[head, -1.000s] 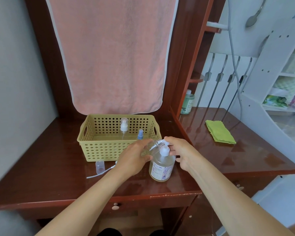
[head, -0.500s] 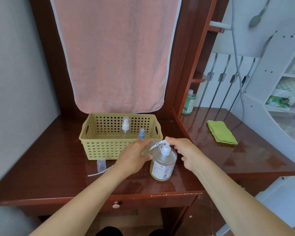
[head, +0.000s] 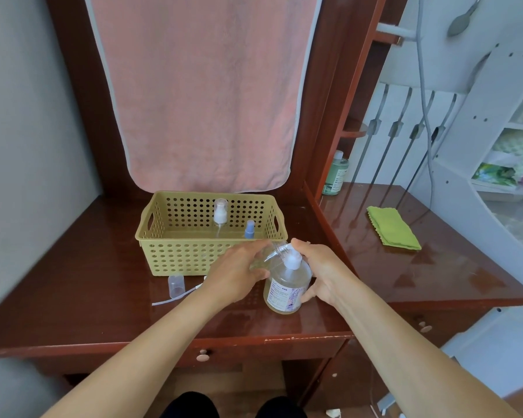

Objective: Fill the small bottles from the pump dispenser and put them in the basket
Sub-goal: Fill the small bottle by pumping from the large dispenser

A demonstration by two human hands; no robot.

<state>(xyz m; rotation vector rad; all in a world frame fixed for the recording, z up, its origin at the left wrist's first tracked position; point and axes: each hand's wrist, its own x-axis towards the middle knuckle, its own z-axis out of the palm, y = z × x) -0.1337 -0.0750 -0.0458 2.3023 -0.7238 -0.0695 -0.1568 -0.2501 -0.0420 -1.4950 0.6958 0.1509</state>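
Note:
The pump dispenser [head: 287, 286], a clear bottle of pale liquid with a white pump head, stands on the wooden desk in front of the basket. My left hand [head: 236, 274] holds a small clear bottle [head: 269, 254] tilted against the pump's spout. My right hand [head: 320, 271] rests on the pump head, its fingers curling down the dispenser's right side. The yellow perforated basket [head: 178, 254] holds a white-capped small bottle [head: 220, 214] and a blue-capped one [head: 249, 229], both upright.
A clear cap [head: 176, 284] and a thin white tube [head: 175, 298] lie on the desk left of my hands. A green cloth [head: 393, 227] lies on the right desk. A green bottle [head: 335, 175] stands at the back. A pink towel [head: 203, 92] hangs behind the basket.
The camera has shifted slightly. My hands keep their hold at the pump, with the right hand lowering a little along the dispenser's side.

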